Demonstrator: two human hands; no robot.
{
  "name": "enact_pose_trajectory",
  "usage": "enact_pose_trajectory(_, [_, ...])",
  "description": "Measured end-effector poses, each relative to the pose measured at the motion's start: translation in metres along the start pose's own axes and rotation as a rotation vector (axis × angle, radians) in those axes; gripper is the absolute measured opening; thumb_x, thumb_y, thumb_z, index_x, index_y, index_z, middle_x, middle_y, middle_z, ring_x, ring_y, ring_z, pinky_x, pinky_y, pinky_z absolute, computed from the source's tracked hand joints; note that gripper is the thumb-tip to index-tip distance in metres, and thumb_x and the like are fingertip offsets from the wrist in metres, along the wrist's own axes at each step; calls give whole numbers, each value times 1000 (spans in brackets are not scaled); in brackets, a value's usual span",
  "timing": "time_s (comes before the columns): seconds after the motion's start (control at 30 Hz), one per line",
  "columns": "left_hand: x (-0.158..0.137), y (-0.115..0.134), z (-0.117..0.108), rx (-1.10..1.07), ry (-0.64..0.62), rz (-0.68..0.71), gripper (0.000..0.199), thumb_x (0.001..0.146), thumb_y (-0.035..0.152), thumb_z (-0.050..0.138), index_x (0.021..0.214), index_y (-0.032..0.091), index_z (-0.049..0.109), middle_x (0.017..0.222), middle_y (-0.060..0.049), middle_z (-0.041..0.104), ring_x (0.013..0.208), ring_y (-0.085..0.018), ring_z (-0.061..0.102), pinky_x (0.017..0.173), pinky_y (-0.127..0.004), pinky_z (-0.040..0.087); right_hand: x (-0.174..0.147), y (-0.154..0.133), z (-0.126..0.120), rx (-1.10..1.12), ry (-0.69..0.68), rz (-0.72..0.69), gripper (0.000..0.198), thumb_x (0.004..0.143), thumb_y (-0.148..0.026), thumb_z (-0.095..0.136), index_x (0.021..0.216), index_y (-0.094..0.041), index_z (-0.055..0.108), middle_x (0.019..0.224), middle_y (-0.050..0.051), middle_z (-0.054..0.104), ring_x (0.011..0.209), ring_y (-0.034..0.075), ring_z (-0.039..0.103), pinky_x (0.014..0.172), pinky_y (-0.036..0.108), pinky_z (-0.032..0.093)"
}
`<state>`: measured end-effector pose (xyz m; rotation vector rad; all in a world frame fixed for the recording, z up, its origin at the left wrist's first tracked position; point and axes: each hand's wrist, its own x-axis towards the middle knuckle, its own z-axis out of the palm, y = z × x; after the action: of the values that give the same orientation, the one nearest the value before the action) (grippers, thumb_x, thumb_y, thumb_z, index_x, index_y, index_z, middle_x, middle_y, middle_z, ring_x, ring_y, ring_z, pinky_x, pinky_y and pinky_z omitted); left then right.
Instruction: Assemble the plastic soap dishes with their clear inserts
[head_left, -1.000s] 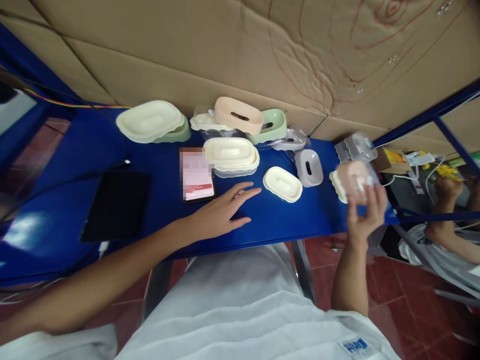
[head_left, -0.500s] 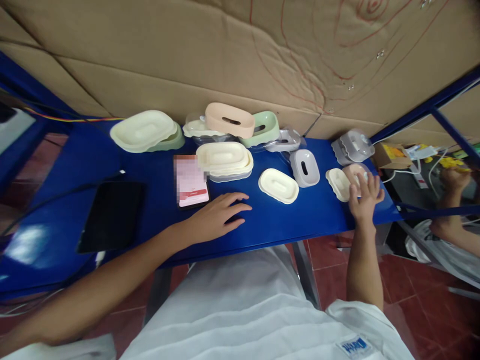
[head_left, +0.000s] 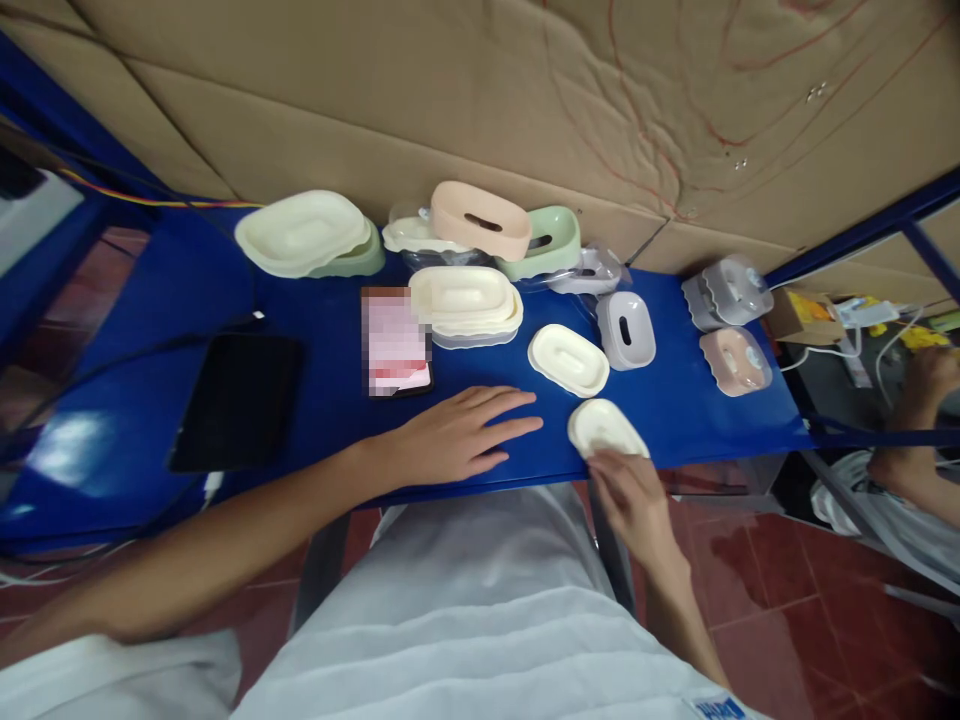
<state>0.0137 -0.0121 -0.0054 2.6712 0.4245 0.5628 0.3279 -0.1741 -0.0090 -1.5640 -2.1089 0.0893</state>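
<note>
My right hand point(head_left: 634, 497) pinches the near edge of a small cream oval plastic tray point(head_left: 609, 425) close to the table's front edge; the thumb is partly hidden. Just beyond it lies another cream oval tray point(head_left: 568, 360), with a grey-lilac oval box point(head_left: 627, 332) with a slot in its base on its right. My left hand point(head_left: 480, 432) rests with fingers stretched out and nothing in them, left of the trays. A stack of cream trays point(head_left: 465, 297) sits behind it, partly beside a phone point(head_left: 397, 345) with a lit, blurred screen.
On the blue table point(head_left: 480, 372), a peach box point(head_left: 480, 220) and a green box point(head_left: 559, 240) stand along the cardboard wall point(head_left: 360, 90). A clear-lidded peach box point(head_left: 735, 360) and stacked grey boxes point(head_left: 727, 292) are at right. A dark tablet point(head_left: 236, 400) lies left. Another person's arm point(head_left: 911, 440) shows far right.
My right hand has moved left and nearer from beside the peach box, bringing the small cream tray along. My left hand has shifted slightly right in view, still spread.
</note>
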Motion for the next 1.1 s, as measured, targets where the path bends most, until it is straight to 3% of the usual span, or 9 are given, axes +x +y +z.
enact_pose_trajectory(0.1, [0,3,3,-32,-40,63,47,105,29,67,152,24,61,162,-15,58,153,-33,51,125,-53,43,25,-27,10,126,-164,-189,39,106,-18,62,142,-32,66,129,4,79,115,24,75,97,42,58])
enact_pose_trajectory(0.17, [-1,2,2,-10,-62,72,36,105,31,68,140,25,69,149,-12,68,147,-32,56,122,-51,44,50,-20,12,115,-136,-240,36,108,-24,61,143,-31,65,133,5,78,122,24,72,103,43,55])
enact_pose_trajectory(0.3, [-2,-4,-6,105,-82,29,21,103,35,70,119,22,76,136,-11,74,137,-32,62,114,-46,46,103,41,9,-177,141,37,46,111,-42,55,152,-23,59,146,16,70,138,33,63,113,52,48])
enact_pose_trajectory(0.37, [-2,-8,-10,150,-73,13,24,101,38,72,117,19,75,131,-13,74,133,-34,63,109,-47,49,122,75,7,-311,170,163,54,109,-51,54,152,-18,60,138,19,74,131,36,66,110,53,48])
enact_pose_trajectory(0.47, [-3,-12,-15,176,-50,-4,30,99,40,76,116,16,75,128,-15,74,127,-35,65,103,-47,53,132,98,7,-371,178,198,47,109,-51,53,136,-16,72,120,17,80,113,33,73,103,49,51])
enact_pose_trajectory(0.6, [-3,-10,-19,205,75,-19,50,93,32,83,138,19,66,152,-19,59,134,-36,61,110,-50,53,115,66,7,-282,296,65,31,109,-38,58,130,-21,73,125,13,80,116,30,75,109,50,48])
enact_pose_trajectory(0.7, [-2,-7,-24,279,193,44,65,91,29,85,149,26,57,163,-19,49,148,-38,50,122,-57,43,97,21,11,-147,180,-159,32,106,-23,63,136,-29,69,128,6,80,120,26,75,122,53,37])
enact_pose_trajectory(0.87, [0,-10,-22,355,34,116,26,100,32,73,123,20,69,128,-12,71,123,-30,65,119,-50,43,81,-16,30,-44,-18,-353,49,104,-12,63,150,-27,60,131,6,79,127,25,72,128,54,30])
enact_pose_trajectory(1.1, [2,-14,-16,325,9,125,11,105,26,62,109,21,71,114,-7,73,111,-26,65,110,-43,45,92,4,18,-16,-92,-414,40,107,-24,64,147,-27,64,135,8,78,128,25,71,121,49,43])
